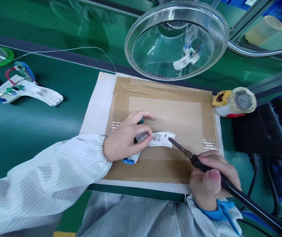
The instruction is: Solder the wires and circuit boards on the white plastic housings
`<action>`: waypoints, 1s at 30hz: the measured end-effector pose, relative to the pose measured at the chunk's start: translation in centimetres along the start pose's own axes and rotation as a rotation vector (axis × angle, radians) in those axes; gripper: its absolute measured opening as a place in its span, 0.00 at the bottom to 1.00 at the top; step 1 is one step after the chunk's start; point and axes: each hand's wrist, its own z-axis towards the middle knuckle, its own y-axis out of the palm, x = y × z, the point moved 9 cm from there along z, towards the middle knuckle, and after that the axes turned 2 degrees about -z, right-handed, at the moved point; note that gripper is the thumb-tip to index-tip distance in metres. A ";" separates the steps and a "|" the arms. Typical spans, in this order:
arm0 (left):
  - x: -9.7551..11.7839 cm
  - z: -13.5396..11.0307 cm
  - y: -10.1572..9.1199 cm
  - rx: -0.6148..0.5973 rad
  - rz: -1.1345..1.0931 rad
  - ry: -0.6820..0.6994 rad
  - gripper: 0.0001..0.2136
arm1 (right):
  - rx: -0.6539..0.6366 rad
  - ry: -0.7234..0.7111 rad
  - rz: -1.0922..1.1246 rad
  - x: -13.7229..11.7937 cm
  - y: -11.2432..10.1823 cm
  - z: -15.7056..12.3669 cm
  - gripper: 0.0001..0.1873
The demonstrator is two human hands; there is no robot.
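2 hands — L (126, 138) on PCB (162, 140), R (211, 181) w/ iron (180, 147)

Cardboard mat (165, 98) on workbench (44, 138), curved plastic part (162, 140) mid-mat, soldering iron (200, 163) reaching it from right. Magnifier lamp (176, 41) over mat's far edge, tip cleaner (234, 102) just right of mat, soldering stn (261, 128) further right. 2nd part (25, 89) left of mat on bench. Solder wire (128, 84) across mat's far edge.

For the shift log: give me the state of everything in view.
White curved assembly: gripped by left hand.
Soldering iron: in right hand, tip on assembly.
Second assembly: lying on green mat, wires attached.
Thin wire: trailing onto the cardboard.
Magnifier lamp: hanging over the cardboard.
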 end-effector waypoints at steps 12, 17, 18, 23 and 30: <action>-0.1 -0.1 0.1 0.001 0.015 -0.016 0.08 | -0.297 0.226 -0.143 2.3 4.0 -1.0 0.21; 0.9 0.2 -0.8 -0.033 0.129 0.086 0.09 | -0.369 0.055 -0.218 1.2 5.2 0.0 0.26; 1.2 0.3 -0.9 -0.056 0.165 0.120 0.10 | -0.371 0.046 -0.219 1.1 5.2 0.1 0.27; 1.7 0.3 -1.1 -0.004 0.186 0.109 0.10 | -0.391 0.063 -0.211 1.1 5.4 0.0 0.25; 0.6 0.1 -0.4 0.064 0.050 -0.020 0.09 | -0.289 0.149 -0.141 1.4 3.7 -0.3 0.17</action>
